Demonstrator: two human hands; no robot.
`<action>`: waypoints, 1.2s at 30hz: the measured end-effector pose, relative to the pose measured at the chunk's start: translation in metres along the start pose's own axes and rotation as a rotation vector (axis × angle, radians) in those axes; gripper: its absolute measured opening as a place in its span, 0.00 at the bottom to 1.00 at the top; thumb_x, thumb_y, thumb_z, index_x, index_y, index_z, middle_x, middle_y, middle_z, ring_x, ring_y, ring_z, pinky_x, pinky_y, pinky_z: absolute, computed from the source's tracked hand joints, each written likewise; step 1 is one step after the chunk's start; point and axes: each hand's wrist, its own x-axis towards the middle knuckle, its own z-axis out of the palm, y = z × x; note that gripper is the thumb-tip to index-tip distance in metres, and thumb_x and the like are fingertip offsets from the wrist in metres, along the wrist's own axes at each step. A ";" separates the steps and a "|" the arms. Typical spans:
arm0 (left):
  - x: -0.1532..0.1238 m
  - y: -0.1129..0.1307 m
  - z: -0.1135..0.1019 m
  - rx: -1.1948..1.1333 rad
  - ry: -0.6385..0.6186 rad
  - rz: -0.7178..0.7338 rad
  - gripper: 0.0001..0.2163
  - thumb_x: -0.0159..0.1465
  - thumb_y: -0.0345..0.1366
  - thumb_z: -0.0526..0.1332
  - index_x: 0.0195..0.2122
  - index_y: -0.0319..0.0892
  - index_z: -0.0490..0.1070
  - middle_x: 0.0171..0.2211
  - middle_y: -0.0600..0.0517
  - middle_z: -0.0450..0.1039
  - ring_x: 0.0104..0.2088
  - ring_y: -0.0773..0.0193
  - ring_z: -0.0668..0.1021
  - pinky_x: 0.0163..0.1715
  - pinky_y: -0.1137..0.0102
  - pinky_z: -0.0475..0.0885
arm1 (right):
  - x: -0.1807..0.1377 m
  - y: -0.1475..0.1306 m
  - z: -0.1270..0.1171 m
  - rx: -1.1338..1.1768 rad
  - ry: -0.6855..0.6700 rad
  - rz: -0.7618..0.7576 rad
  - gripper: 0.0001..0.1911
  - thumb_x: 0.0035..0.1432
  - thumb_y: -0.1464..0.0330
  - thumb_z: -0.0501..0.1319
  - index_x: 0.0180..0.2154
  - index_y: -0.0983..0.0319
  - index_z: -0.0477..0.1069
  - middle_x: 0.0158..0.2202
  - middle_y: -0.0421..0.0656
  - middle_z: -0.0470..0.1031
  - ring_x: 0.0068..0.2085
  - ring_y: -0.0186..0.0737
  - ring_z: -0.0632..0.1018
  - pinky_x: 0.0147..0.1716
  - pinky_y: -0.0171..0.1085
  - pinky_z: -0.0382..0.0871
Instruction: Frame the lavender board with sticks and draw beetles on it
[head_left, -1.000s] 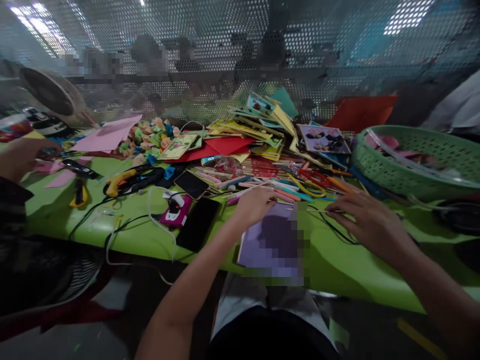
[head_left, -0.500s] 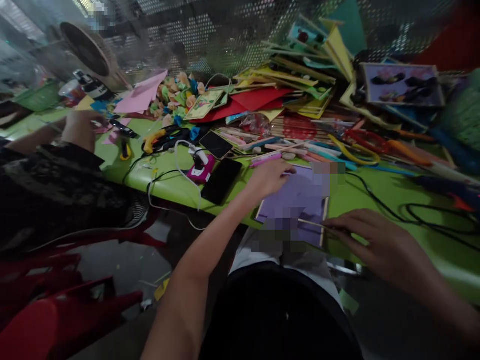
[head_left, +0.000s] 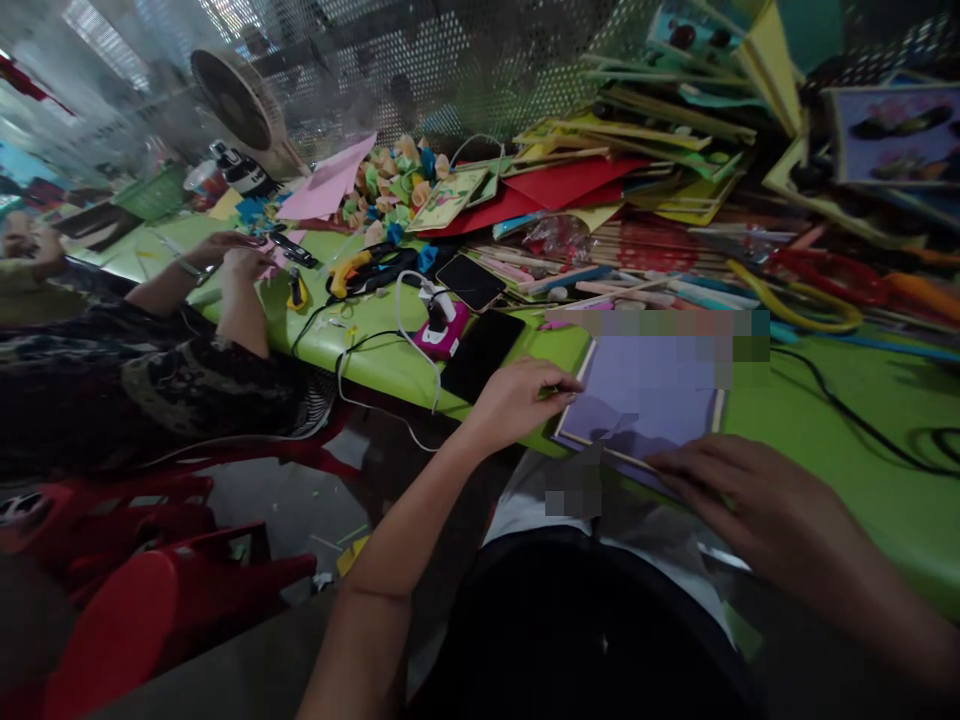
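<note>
A purple card (head_left: 652, 395) with thin wooden strips along its edges lies at the front edge of the green table, partly blurred out. My left hand (head_left: 521, 395) is at the card's left side, thumb and fingers closed on its edge. Between the fingers of my right hand (head_left: 731, 485) is a thin wooden stick (head_left: 628, 459), pointing left along the card's near edge. How the stick's far end meets the card is hard to make out. A black phone (head_left: 484, 355) rests just beyond my left wrist.
A magenta power adapter (head_left: 441, 330) with white and black cables stands left of the phone. Coloured sticks, red scissors (head_left: 829, 275) and a pile of coloured cards (head_left: 570, 185) fill the back. At left, a co-worker's hands (head_left: 244, 262) work over the green table (head_left: 817, 480). Red chairs (head_left: 127, 610) stand below.
My view has turned left. My left hand has moved from the card's upper part to its left edge. The stick in my right hand has come down to the near edge.
</note>
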 end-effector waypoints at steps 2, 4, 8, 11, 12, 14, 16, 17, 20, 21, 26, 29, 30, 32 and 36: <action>-0.006 0.000 0.000 0.006 -0.018 0.031 0.06 0.70 0.32 0.66 0.43 0.44 0.83 0.43 0.49 0.84 0.47 0.58 0.81 0.53 0.65 0.72 | -0.001 0.000 0.002 0.007 -0.023 0.018 0.17 0.74 0.60 0.53 0.44 0.53 0.82 0.35 0.46 0.83 0.33 0.48 0.83 0.31 0.47 0.76; -0.010 0.000 0.002 0.023 -0.050 0.079 0.05 0.70 0.33 0.67 0.43 0.44 0.83 0.43 0.48 0.83 0.47 0.58 0.80 0.53 0.64 0.72 | -0.003 0.000 0.004 0.004 -0.048 0.026 0.16 0.74 0.61 0.54 0.45 0.54 0.81 0.36 0.46 0.83 0.33 0.48 0.83 0.33 0.47 0.76; -0.015 0.000 0.007 0.122 -0.168 0.151 0.05 0.68 0.34 0.69 0.43 0.47 0.84 0.46 0.48 0.79 0.50 0.57 0.77 0.54 0.63 0.69 | -0.005 -0.001 0.006 -0.029 -0.090 0.054 0.14 0.73 0.61 0.56 0.46 0.54 0.81 0.37 0.45 0.83 0.35 0.47 0.82 0.35 0.46 0.74; -0.016 0.000 0.012 0.183 -0.192 0.161 0.05 0.68 0.32 0.68 0.42 0.47 0.83 0.46 0.49 0.79 0.51 0.56 0.76 0.55 0.61 0.68 | -0.008 -0.001 0.000 -0.040 -0.121 0.092 0.13 0.73 0.62 0.58 0.47 0.53 0.81 0.39 0.45 0.84 0.38 0.48 0.82 0.39 0.46 0.73; -0.017 0.000 0.013 0.190 -0.184 0.161 0.05 0.68 0.32 0.68 0.42 0.47 0.83 0.46 0.49 0.79 0.52 0.56 0.76 0.55 0.61 0.67 | -0.010 0.000 -0.005 -0.038 -0.116 0.108 0.13 0.72 0.61 0.58 0.47 0.53 0.81 0.40 0.46 0.84 0.39 0.48 0.83 0.39 0.47 0.74; -0.017 -0.001 0.014 0.198 -0.171 0.164 0.04 0.69 0.33 0.68 0.41 0.46 0.82 0.46 0.49 0.79 0.52 0.55 0.75 0.55 0.61 0.67 | -0.015 0.003 -0.016 -0.025 -0.077 0.152 0.13 0.72 0.61 0.58 0.48 0.53 0.82 0.41 0.46 0.84 0.41 0.50 0.84 0.40 0.48 0.74; -0.017 -0.001 0.015 0.210 -0.162 0.162 0.03 0.69 0.34 0.67 0.41 0.45 0.82 0.47 0.49 0.79 0.52 0.55 0.76 0.54 0.61 0.67 | -0.021 0.006 -0.029 -0.018 -0.027 0.204 0.12 0.72 0.60 0.59 0.46 0.52 0.82 0.40 0.46 0.85 0.40 0.50 0.84 0.40 0.49 0.75; -0.018 -0.001 0.016 0.215 -0.157 0.159 0.03 0.69 0.34 0.68 0.41 0.45 0.82 0.47 0.49 0.79 0.52 0.55 0.76 0.54 0.60 0.67 | -0.024 0.007 -0.034 -0.021 -0.004 0.226 0.12 0.71 0.60 0.60 0.44 0.52 0.82 0.39 0.45 0.84 0.39 0.50 0.84 0.40 0.48 0.75; -0.018 0.000 0.016 0.227 -0.153 0.132 0.02 0.69 0.33 0.67 0.40 0.45 0.81 0.46 0.49 0.78 0.52 0.55 0.76 0.54 0.60 0.67 | -0.032 0.010 -0.042 -0.036 0.052 0.259 0.11 0.71 0.61 0.61 0.41 0.54 0.82 0.36 0.45 0.84 0.37 0.48 0.84 0.39 0.47 0.76; -0.018 0.001 0.016 0.233 -0.154 0.124 0.02 0.69 0.32 0.67 0.40 0.45 0.81 0.46 0.49 0.78 0.52 0.55 0.76 0.53 0.60 0.67 | -0.034 0.010 -0.042 -0.035 0.062 0.262 0.10 0.70 0.61 0.62 0.41 0.54 0.82 0.36 0.45 0.84 0.36 0.48 0.84 0.38 0.46 0.76; -0.017 0.005 0.016 0.261 -0.155 0.128 0.01 0.69 0.33 0.67 0.39 0.44 0.78 0.44 0.49 0.79 0.50 0.54 0.76 0.53 0.59 0.68 | -0.045 0.020 -0.044 -0.058 0.103 0.326 0.08 0.69 0.63 0.64 0.42 0.55 0.82 0.38 0.45 0.85 0.39 0.47 0.84 0.42 0.44 0.77; -0.016 0.004 0.015 0.224 -0.135 0.106 0.03 0.70 0.32 0.64 0.38 0.44 0.75 0.42 0.50 0.79 0.47 0.55 0.77 0.51 0.60 0.69 | -0.058 0.039 -0.058 -0.142 0.183 0.450 0.09 0.70 0.63 0.62 0.44 0.56 0.81 0.40 0.46 0.84 0.41 0.47 0.84 0.45 0.42 0.76; -0.016 0.003 0.015 0.189 -0.114 0.099 0.04 0.71 0.32 0.62 0.37 0.44 0.74 0.41 0.50 0.79 0.45 0.55 0.77 0.49 0.60 0.69 | -0.063 0.047 -0.065 -0.189 0.226 0.501 0.09 0.70 0.62 0.62 0.44 0.56 0.81 0.41 0.47 0.83 0.41 0.47 0.84 0.44 0.42 0.76; -0.015 -0.001 0.016 0.110 -0.070 0.052 0.05 0.71 0.32 0.60 0.37 0.44 0.73 0.40 0.50 0.79 0.44 0.56 0.77 0.48 0.60 0.71 | -0.074 0.066 -0.081 -0.291 0.319 0.600 0.10 0.69 0.61 0.63 0.44 0.57 0.80 0.42 0.49 0.83 0.42 0.49 0.83 0.47 0.43 0.75; -0.017 -0.008 0.019 -0.016 -0.012 -0.038 0.05 0.70 0.37 0.60 0.39 0.45 0.75 0.39 0.50 0.79 0.43 0.56 0.78 0.47 0.61 0.73 | -0.092 0.101 -0.105 -0.386 0.427 0.835 0.10 0.63 0.58 0.67 0.41 0.56 0.79 0.39 0.49 0.78 0.41 0.52 0.78 0.44 0.47 0.70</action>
